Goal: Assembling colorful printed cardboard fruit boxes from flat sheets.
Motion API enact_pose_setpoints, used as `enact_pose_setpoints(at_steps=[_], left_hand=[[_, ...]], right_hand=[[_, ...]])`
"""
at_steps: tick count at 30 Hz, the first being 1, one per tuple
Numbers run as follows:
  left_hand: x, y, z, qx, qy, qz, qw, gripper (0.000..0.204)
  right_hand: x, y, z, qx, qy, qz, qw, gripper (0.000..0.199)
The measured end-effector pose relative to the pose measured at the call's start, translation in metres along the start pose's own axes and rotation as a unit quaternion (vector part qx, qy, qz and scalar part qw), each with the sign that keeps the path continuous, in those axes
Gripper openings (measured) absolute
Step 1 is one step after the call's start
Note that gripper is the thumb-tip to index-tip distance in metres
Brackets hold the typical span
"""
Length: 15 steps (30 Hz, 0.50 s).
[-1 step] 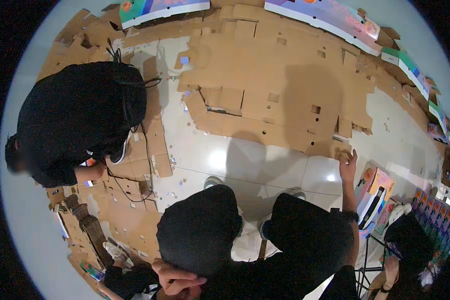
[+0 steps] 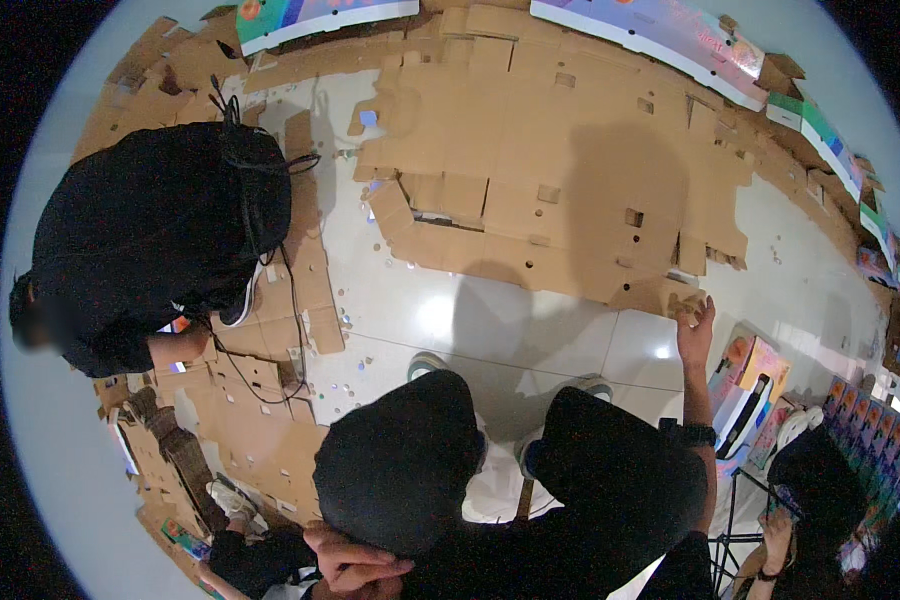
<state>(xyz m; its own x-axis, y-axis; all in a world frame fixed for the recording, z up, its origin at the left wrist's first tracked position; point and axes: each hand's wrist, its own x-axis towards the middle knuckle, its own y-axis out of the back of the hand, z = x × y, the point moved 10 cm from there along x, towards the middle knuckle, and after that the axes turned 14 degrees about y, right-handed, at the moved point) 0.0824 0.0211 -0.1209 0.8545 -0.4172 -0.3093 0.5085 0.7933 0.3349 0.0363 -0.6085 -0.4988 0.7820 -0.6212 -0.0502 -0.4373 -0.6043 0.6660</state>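
My right hand (image 2: 696,330) reaches forward past my right knee, its fingers spread and nothing visible in them. It is beside the near right corner of a large flattened brown cardboard sheet (image 2: 500,130); whether the fingertips touch the cardboard I cannot tell. My left hand (image 2: 355,562) rests on my left thigh with its fingers curled together, and no object shows in it. Just right of my right forearm stands a colourful printed box (image 2: 750,380) with a black handle.
At the left a person in black (image 2: 160,200) bends over more cardboard (image 2: 255,420), black cords (image 2: 295,330) trailing behind. Other people sit at lower left (image 2: 260,565) and lower right (image 2: 820,470). Beyond them on the right are rows of printed boxes (image 2: 870,430). Small scraps dot the tiled floor (image 2: 390,330).
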Motion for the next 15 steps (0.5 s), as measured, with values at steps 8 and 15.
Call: enact_pose_setpoints(at_steps=[8, 15], left_hand=[[0.006, -0.006, 0.023, 0.133, -0.050, 0.037, 0.989, 0.010], [-0.025, -0.008, 0.060, 0.228, -0.154, 0.109, 0.955, 0.011]], right_hand=[[0.008, 0.007, 0.000, -0.214, 0.026, 0.076, 0.974, 0.093], [0.016, 0.012, -0.041, -0.226, 0.043, 0.003, 0.973, 0.053]])
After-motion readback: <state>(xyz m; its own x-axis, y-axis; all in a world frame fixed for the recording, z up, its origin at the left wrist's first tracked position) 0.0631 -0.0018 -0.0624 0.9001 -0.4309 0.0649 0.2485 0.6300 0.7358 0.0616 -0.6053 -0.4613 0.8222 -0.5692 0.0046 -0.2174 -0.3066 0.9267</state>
